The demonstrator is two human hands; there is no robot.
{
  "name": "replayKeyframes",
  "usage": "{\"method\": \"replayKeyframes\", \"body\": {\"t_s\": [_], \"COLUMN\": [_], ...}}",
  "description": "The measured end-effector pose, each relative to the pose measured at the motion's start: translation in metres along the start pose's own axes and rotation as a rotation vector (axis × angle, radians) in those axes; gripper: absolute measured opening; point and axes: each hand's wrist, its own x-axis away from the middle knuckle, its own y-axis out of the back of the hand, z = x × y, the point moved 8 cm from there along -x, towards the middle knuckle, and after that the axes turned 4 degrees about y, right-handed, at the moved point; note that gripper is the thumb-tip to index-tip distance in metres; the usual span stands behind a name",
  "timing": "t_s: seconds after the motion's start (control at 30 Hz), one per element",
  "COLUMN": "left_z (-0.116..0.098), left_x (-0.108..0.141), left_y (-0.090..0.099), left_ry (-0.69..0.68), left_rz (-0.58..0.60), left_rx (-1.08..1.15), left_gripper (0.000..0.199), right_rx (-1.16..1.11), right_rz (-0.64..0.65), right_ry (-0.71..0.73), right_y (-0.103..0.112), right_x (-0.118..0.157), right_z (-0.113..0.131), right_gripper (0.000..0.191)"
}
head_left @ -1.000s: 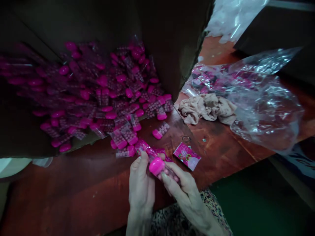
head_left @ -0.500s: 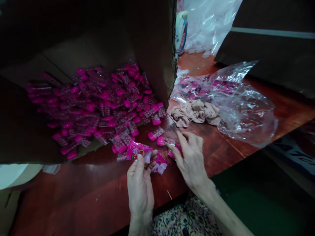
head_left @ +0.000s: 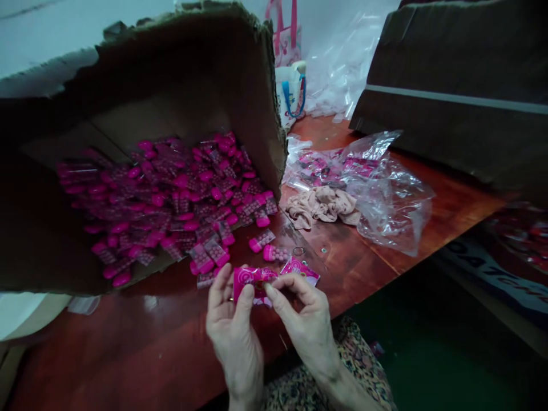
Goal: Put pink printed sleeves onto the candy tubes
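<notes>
And here the left hand [head_left: 233, 331] clasps the pink packet [head_left: 250, 277] at one end while the right hand [head_left: 302, 325] pinches the other, its long axis lying crosswise between them, just above the table [head_left: 128, 348].

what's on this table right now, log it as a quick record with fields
left hand: holds pink packet between thumb and fingers
right hand: pinches the packet's other end
nearest loose item: pink-capped tube
box: cardboard box on its side, holding a heap of pink-capped tubes
also on table: clear plastic bag, beige cloth
</notes>
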Motion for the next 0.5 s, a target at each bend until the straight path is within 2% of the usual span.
{"method": "replayKeyframes", "body": {"t_s": [0.07,0.17,0.23,0.33,0.4,0.5], "left_z": [-0.016,-0.022,-0.022,-0.023,-0.02,-0.014], "left_x": [-0.004,-0.006,-0.005,-0.003,-0.006,-0.013], "left_y": [0.004,0.002,0.0,0.002,0.004,0.006], "left_ry": [-0.14,-0.201,-0.231,-0.279,-0.254,-0.137], "left_rz": [-0.001,0.085,0.12,0.102,0.094,0.095], "left_rx": [-0.114,-0.227,-0.231,-0.206,-0.198,-0.163], "left_gripper": [0.029,0.01,0.009,0.012,0.016,0.019], "right_rx": [-0.044,-0.119,-0.156,-0.184,-0.202,-0.238], "right_rz": [0.026,0.033,0.014,-0.021,-0.039,-0.017], "right_ry": [-0.035,-0.052,-0.061,-0.093,-0.105,-0.108], "right_y": [-0.001,0.0,0.002,0.006,0.007,0.004], "right_x": [0.003,0.006,0.006,0.007,0.007,0.008], "right_z": [-0.003,-0.006,-0.007,-0.009,-0.01,-0.01], "right_gripper": [0.013,0.008,0.007,0.014,0.02,0.022]}}
